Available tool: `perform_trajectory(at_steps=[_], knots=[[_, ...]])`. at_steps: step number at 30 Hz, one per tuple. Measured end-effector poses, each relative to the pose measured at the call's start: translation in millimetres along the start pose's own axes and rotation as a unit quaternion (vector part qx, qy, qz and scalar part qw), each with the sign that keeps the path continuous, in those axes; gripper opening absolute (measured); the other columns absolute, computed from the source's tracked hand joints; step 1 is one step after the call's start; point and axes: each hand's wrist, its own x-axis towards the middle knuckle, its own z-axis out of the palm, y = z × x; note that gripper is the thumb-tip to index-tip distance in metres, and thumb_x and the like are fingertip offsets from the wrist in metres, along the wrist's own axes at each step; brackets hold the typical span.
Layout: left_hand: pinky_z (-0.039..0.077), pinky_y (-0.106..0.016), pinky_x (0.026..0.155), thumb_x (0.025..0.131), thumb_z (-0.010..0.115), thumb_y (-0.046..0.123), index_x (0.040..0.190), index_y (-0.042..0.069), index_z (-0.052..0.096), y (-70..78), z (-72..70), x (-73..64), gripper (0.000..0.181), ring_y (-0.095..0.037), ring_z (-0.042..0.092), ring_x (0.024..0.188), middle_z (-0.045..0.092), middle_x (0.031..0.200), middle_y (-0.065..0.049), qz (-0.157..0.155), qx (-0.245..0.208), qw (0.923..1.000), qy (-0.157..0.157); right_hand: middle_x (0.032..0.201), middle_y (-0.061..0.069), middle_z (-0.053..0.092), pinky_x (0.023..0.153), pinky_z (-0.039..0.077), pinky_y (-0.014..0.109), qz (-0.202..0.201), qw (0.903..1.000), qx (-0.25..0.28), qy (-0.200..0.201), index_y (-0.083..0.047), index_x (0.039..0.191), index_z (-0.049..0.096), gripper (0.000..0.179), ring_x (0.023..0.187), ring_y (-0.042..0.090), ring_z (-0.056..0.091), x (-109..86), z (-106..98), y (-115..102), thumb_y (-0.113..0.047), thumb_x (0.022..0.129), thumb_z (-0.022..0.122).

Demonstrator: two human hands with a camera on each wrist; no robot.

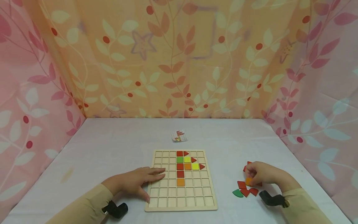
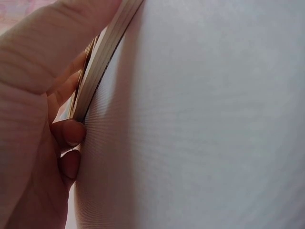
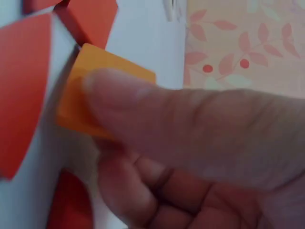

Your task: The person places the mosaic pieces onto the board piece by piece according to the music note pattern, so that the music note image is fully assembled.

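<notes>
A square-gridded wooden board (image 1: 165,201) lies on the table, with red, orange, yellow and green tiles set in its upper middle cells. Over the board's left edge rests my left hand (image 1: 131,179), two fingers extended onto the grid and the thumb by the lower left side. In the left wrist view, other fingertips (image 2: 71,131) touch the board's side (image 2: 102,62). Off to the right, my right hand (image 1: 264,174) pinches an orange square tile (image 3: 76,102) between thumb and fingers. The thumb covers part of its face, and it is tilted up among the loose pieces.
Loose red pieces (image 1: 241,185) and a green quarter-round piece (image 1: 237,193) lie near the right hand. Beyond the board is a small printed card (image 1: 179,136) with a coloured pattern. Patterned curtains (image 1: 173,62) stand at the back and both sides of the white table.
</notes>
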Motion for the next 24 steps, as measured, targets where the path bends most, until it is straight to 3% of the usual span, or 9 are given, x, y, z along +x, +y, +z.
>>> perform_trajectory(at_steps=[5,11,16,24], knots=[[0.021,-0.055,0.103,0.071,0.059,0.062,0.145,0.031,0.024,1.2,-1.1,0.0,0.087,-0.025,0.019,0.137,0.015,0.152,0.008,-0.004,-0.003,1.0,-0.002,0.067,0.004,0.055,0.054,0.043,0.028,-0.013,0.9992,0.033,0.017,-0.008,0.08,0.059,0.016,0.063,0.019,0.049,7.2,-3.3,-11.6,-0.014,0.076,0.073],[0.019,-0.056,0.103,0.071,0.06,0.062,0.145,0.032,0.024,2.2,-1.2,0.0,0.087,-0.026,0.018,0.137,0.016,0.152,0.008,-0.009,-0.012,0.9999,-0.004,0.069,0.005,0.057,0.051,0.043,0.029,-0.015,0.9973,0.05,0.051,-0.009,0.082,0.06,0.015,0.06,0.02,0.05,20.8,0.2,-39.8,-0.017,0.078,0.071],[0.02,-0.056,0.103,0.071,0.06,0.062,0.145,0.033,0.024,0.5,0.3,0.5,0.087,-0.025,0.018,0.137,0.016,0.152,0.009,-0.01,-0.01,0.9999,-0.004,0.068,0.004,0.058,0.054,0.046,0.033,-0.025,0.9963,0.05,0.065,-0.009,0.08,0.06,0.013,0.06,0.02,0.051,37.8,15.8,-67.1,-0.015,0.078,0.071],[0.02,-0.056,0.103,0.07,0.06,0.063,0.144,0.033,0.024,-0.3,0.8,0.8,0.087,-0.025,0.018,0.137,0.015,0.152,0.01,-0.008,-0.008,0.9999,-0.002,0.067,0.0,0.057,0.055,0.046,0.03,-0.082,0.9951,0.042,0.037,-0.011,0.078,0.06,0.008,0.06,0.017,0.053,66.1,52.3,-101.8,-0.01,0.08,0.068]])
